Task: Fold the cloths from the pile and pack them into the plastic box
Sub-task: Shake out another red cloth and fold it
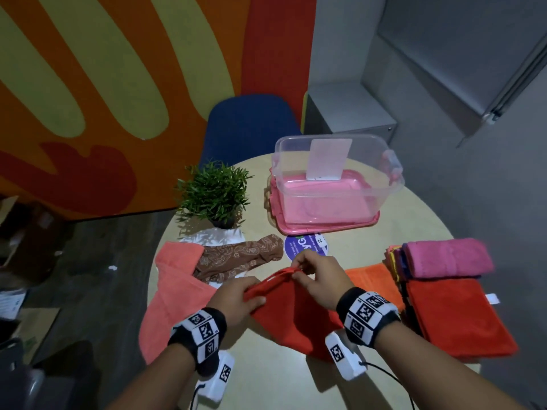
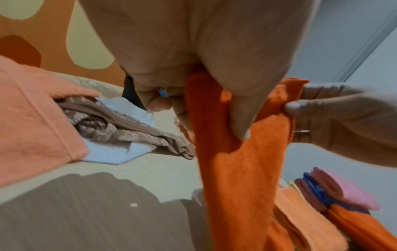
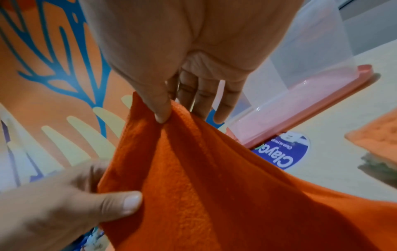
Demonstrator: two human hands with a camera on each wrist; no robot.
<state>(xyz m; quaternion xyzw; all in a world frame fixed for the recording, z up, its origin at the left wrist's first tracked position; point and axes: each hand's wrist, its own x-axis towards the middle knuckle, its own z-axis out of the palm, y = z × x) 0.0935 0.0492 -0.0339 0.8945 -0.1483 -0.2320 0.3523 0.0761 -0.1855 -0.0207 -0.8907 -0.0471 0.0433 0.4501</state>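
A red cloth (image 1: 291, 315) hangs over the round table (image 1: 275, 380), held up by both hands. My left hand (image 1: 236, 297) grips its left edge, thumb on top (image 2: 240, 122). My right hand (image 1: 319, 276) pinches the top corner between thumb and forefinger (image 3: 163, 112). The cloth (image 3: 214, 186) drapes down toward me. The clear plastic box (image 1: 337, 179) stands open on its pink lid (image 1: 328, 227) at the far side of the table. The pile at left holds a salmon towel (image 1: 171, 294) and a brown patterned cloth (image 1: 236, 258). Folded cloths (image 1: 450, 288) are stacked at right.
A small potted plant (image 1: 216, 193) stands at the table's far left on a white cloth. A blue round sticker (image 1: 306, 247) lies just behind my hands. A blue chair (image 1: 248, 125) stands beyond the table. An orange cloth (image 1: 373, 279) lies flat under the right stack.
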